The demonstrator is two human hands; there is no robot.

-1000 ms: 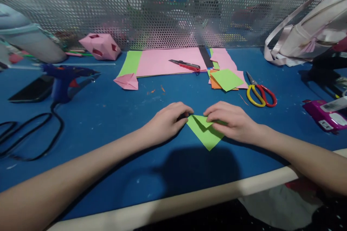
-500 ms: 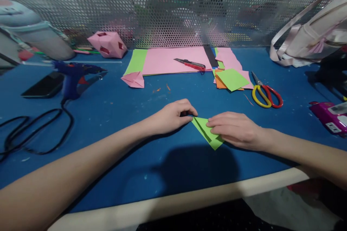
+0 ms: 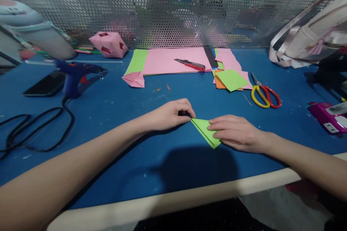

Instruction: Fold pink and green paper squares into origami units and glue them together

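A folded green paper (image 3: 204,129) lies on the blue table between my hands, one corner pointing toward the near edge. My left hand (image 3: 175,114) pinches its left tip between thumb and fingers. My right hand (image 3: 235,132) rests on the paper's right part, its fingers stretched out side by side and hiding that side. Beyond my hands lie a green square (image 3: 232,79) on orange and pink pieces, a small folded pink piece (image 3: 135,79), and a red cutter (image 3: 191,65) on a large pink sheet (image 3: 168,57).
Scissors (image 3: 265,95) lie at the right, with a purple power strip (image 3: 329,117) farther over. On the left are a blue glue gun (image 3: 74,77) with its cord, a phone (image 3: 45,85), a bottle (image 3: 40,30) and a pink paper shape (image 3: 110,44). A white bag (image 3: 311,39) stands back right.
The folded flap of the green paper now lies flatter, with a narrower gap along its left edge. My right fingers have shifted slightly on it.
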